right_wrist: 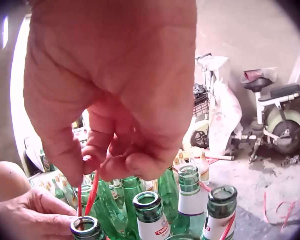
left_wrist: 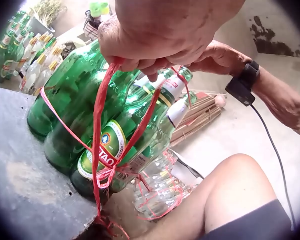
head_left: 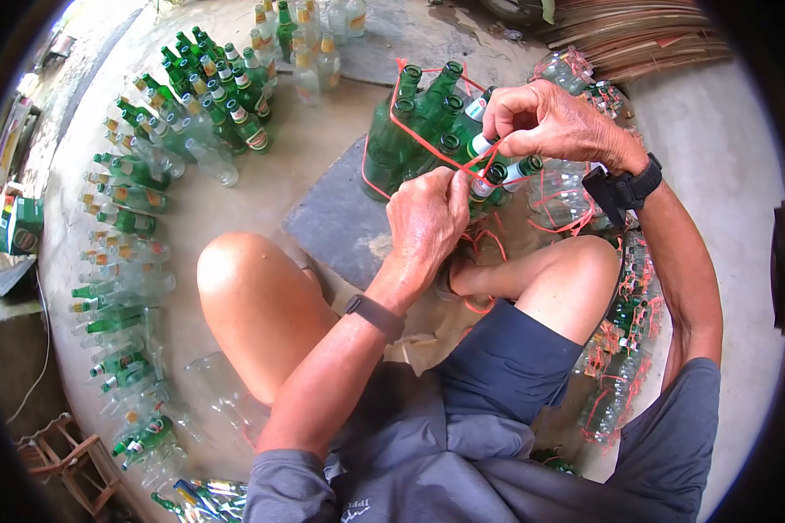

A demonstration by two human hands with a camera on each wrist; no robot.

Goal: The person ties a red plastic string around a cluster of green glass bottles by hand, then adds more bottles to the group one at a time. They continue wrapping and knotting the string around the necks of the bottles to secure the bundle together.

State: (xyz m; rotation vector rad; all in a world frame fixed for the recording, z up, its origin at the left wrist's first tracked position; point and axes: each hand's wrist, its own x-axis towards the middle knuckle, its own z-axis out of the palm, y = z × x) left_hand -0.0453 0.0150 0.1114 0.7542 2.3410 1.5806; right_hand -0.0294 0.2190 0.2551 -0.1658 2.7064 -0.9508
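A cluster of green glass bottles (head_left: 434, 111) stands on a dark grey slab (head_left: 331, 222) before the seated person. Red plastic twine (left_wrist: 97, 115) circles the bottles low down, with a knotted loop by a label, and rises to the necks. My left hand (head_left: 425, 213) pinches a strand between thumb and fingers at the near side of the necks. Just above the bottle tops, my right hand (head_left: 556, 126) pinches the twine too, its thumb and fingertips meeting, as the right wrist view shows. Between the two hands the red strands cross close over one bottle mouth (right_wrist: 87, 226).
Rows of loose green and clear bottles (head_left: 131, 196) curve along the left. Bundles tied with red twine (head_left: 624, 349) lie at the right, beside the person's leg. A stack of thin sticks (head_left: 641, 39) lies at the back right, and a scooter (right_wrist: 285, 125) stands further off.
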